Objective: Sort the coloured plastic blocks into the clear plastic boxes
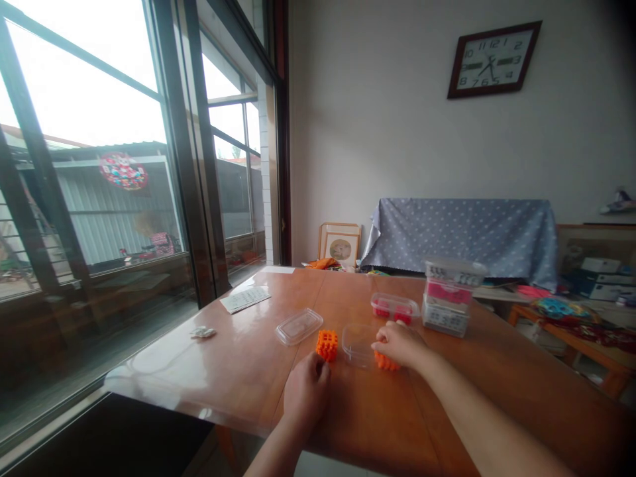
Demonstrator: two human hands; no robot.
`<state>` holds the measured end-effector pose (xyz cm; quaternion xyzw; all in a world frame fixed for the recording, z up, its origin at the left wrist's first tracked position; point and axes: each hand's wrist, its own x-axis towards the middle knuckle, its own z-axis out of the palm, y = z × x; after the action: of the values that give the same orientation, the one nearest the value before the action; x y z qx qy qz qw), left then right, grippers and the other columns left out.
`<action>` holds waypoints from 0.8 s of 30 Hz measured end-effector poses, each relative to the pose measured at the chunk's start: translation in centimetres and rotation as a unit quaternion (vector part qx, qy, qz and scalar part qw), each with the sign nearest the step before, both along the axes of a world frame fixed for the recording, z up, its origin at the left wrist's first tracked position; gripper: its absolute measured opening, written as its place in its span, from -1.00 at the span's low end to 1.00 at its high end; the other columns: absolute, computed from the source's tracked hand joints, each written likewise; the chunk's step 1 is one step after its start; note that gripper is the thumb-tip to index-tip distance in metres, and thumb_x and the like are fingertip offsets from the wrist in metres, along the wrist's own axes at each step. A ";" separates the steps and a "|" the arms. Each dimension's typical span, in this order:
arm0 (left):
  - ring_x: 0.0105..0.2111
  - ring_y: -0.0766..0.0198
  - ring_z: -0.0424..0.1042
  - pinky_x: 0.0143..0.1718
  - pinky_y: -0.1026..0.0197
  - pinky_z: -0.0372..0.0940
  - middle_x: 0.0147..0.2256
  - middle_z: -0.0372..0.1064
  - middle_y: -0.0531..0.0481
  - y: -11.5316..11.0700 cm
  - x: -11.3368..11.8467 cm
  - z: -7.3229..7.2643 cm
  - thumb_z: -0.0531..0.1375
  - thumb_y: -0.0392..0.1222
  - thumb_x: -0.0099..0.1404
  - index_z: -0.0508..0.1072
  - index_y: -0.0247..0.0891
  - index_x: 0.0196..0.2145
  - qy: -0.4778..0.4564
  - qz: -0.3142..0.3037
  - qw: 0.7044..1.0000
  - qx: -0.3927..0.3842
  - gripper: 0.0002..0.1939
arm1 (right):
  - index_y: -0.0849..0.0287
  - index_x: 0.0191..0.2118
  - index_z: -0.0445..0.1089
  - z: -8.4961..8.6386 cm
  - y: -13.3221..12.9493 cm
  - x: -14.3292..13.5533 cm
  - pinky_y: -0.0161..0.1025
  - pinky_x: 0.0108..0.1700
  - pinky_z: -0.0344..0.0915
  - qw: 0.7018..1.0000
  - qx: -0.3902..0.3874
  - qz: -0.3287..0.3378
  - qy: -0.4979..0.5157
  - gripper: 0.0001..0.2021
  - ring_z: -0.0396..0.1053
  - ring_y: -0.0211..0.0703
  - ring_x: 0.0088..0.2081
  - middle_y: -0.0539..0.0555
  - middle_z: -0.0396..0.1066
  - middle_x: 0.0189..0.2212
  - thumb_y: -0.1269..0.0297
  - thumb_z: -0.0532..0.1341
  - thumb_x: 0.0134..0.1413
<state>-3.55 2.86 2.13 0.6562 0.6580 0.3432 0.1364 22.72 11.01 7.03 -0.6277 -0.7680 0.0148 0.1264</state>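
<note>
An orange block piece (326, 345) with a knobbly surface stands on the wooden table, right at the fingertips of my left hand (307, 387). The fingers of that hand are curled together, and what they pinch, if anything, is hidden. My right hand (399, 344) is closed above a second orange piece (386, 360), which it partly covers. Whether the fingers grip that piece cannot be made out. Between the hands lies a clear plastic container (356, 344), with its right side behind my right hand.
A clear lid (299, 326) lies left of centre. Behind my right hand are a tub with red pieces (395, 309) and stacked boxes (451, 298). A printed sheet (245, 299) and a small whitish bundle (203, 332) rest on the left of the table (278, 391).
</note>
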 end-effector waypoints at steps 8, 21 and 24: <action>-0.35 0.28 0.39 -0.37 0.27 0.04 -0.38 0.46 0.06 0.1 0.0 -0.1 0.10 -0.15 0.36 0.41 -0.17 -0.38 -0.003 0.000 1.000 0.003 -0.83 | 0.02 -0.33 0.58 0.1 0.0 -0.6 -0.14 -0.15 0.28 1.000 -0.019 0.000 -0.018 -0.70 0.43 0.09 -0.11 0.13 0.52 -0.22 -0.07 0.30 -0.07; -0.36 0.28 0.38 -0.38 0.27 0.01 -0.37 0.46 0.06 0.3 -0.1 -0.5 0.09 -0.14 0.36 0.39 -0.17 -0.38 0.002 -0.001 1.000 0.010 -0.83 | 0.11 -0.46 0.54 0.5 1.3 -1.1 -0.14 -0.25 0.33 0.997 -0.025 -0.079 -0.008 -0.55 0.54 0.05 -0.31 0.20 0.57 -0.42 -0.14 0.13 0.14; -0.36 0.29 0.37 -0.38 0.26 0.00 -0.37 0.45 0.07 0.3 -0.1 -0.5 0.08 -0.14 0.36 0.38 -0.17 -0.39 -0.002 -0.001 1.000 0.011 -0.82 | 0.12 -0.47 0.54 0.5 1.5 -1.7 -0.08 -0.22 0.37 0.996 -0.028 -0.076 -0.026 -0.54 0.55 0.14 -0.24 0.26 0.58 -0.38 -0.19 0.17 0.08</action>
<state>-3.66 3.20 1.60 0.6575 0.6533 0.3518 0.1310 21.05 12.48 7.55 -0.6875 -0.7206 0.0098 0.0894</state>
